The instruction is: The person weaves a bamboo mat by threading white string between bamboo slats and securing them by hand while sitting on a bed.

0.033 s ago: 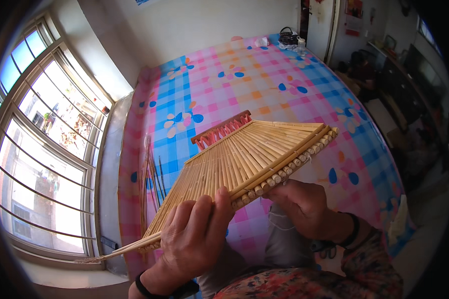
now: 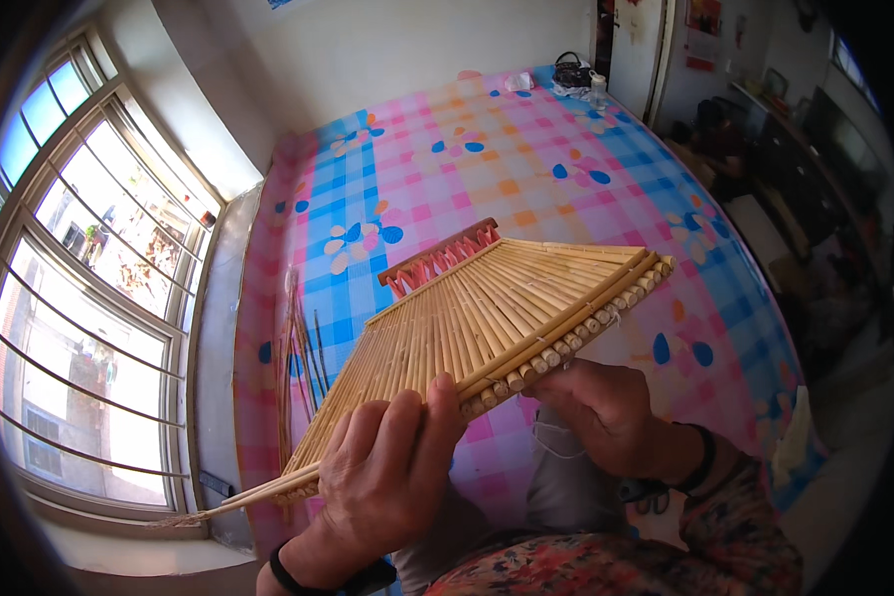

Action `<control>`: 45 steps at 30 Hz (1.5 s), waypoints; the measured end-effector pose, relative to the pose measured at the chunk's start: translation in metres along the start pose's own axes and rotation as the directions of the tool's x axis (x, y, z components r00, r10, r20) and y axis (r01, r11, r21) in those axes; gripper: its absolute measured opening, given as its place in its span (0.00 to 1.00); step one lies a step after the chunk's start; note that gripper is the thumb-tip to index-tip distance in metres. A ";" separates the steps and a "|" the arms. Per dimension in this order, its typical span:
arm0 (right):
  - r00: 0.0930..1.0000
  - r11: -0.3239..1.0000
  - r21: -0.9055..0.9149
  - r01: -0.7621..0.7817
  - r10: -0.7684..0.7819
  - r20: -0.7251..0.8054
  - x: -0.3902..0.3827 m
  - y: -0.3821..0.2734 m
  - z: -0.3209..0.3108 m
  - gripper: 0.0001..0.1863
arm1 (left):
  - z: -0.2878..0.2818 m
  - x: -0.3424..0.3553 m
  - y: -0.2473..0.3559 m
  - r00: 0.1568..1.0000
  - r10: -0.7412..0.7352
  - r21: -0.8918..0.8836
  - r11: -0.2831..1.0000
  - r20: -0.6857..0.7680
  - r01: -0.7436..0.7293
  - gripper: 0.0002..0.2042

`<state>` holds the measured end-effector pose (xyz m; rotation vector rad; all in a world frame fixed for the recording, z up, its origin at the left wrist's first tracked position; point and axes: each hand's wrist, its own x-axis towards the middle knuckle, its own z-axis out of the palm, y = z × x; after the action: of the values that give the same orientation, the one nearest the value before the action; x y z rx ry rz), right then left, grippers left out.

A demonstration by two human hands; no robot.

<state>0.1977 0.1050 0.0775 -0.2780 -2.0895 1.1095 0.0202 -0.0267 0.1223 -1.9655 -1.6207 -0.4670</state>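
Note:
A fan-shaped panel of pale plant stalks point(image 2: 457, 318), bound side by side, tilts up in front of me. Across its far, narrower end runs a brown bar point(image 2: 437, 248) with red lacing. My left hand point(image 2: 382, 472) is closed around the near edge, its thumb lying along the rim strips. Just under the cut stalk ends, my right hand point(image 2: 601, 407) is pinched close to the edge; its fingertips are partly hidden, and what they hold cannot be made out. A thin pale thread point(image 2: 563, 455) loops below that hand, over my trouser leg.
A checked, flowered sheet point(image 2: 487, 129) covers the wide surface around me. Loose thin sticks point(image 2: 296, 348) lie by the barred window point(image 2: 99, 298). Scissors point(image 2: 653, 499) rest near my right wrist. A dark bag point(image 2: 571, 72) and a bottle point(image 2: 598, 91) stand far back; a person point(image 2: 720, 144) is at right.

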 end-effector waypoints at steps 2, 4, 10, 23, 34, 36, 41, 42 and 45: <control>1.000 0.999 0.032 -0.015 0.016 -0.018 -0.002 0.000 0.000 0.14 | 0.001 -0.001 0.001 1.000 0.005 0.002 1.000 -0.001 -0.005 0.16; 0.999 0.998 -0.049 0.032 -0.032 0.001 0.000 0.000 -0.003 0.13 | 0.003 -0.001 0.002 1.000 -0.010 0.016 1.000 -0.029 0.011 0.16; 0.940 0.861 -0.425 0.280 -0.336 -0.061 0.002 0.009 -0.006 0.12 | 0.007 -0.003 0.009 1.000 -0.029 0.013 0.999 0.001 0.029 0.15; 0.867 0.735 -0.564 0.376 -0.494 -0.066 0.002 0.019 0.000 0.13 | 0.010 -0.004 0.010 0.999 -0.031 0.006 0.999 0.013 0.031 0.16; 0.812 0.530 -0.673 0.516 -0.552 0.188 0.025 0.019 -0.015 0.06 | 0.016 0.003 0.021 0.977 -0.181 0.080 0.982 0.114 0.172 0.27; 0.801 0.519 -0.659 0.545 -0.556 0.224 0.028 0.019 -0.019 0.06 | 0.015 0.002 0.020 0.977 -0.183 0.075 0.982 0.109 0.176 0.27; 0.774 0.511 -0.622 0.594 -0.573 0.268 0.030 0.025 -0.022 0.07 | 0.011 0.007 0.016 0.982 -0.172 0.081 0.983 0.082 0.165 0.27; 0.774 0.538 -0.594 0.599 -0.579 0.256 0.030 0.026 -0.022 0.07 | 0.011 0.008 0.015 0.981 -0.170 0.051 0.985 0.091 0.166 0.27; 0.778 0.574 -0.550 0.606 -0.572 0.261 0.026 0.029 -0.027 0.08 | 0.013 0.008 0.016 0.980 -0.169 0.018 0.986 0.107 0.168 0.27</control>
<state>0.1935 0.1525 0.0774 0.1692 -2.2782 0.0058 0.0361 -0.0148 0.1138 -1.8843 -1.8636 -0.4221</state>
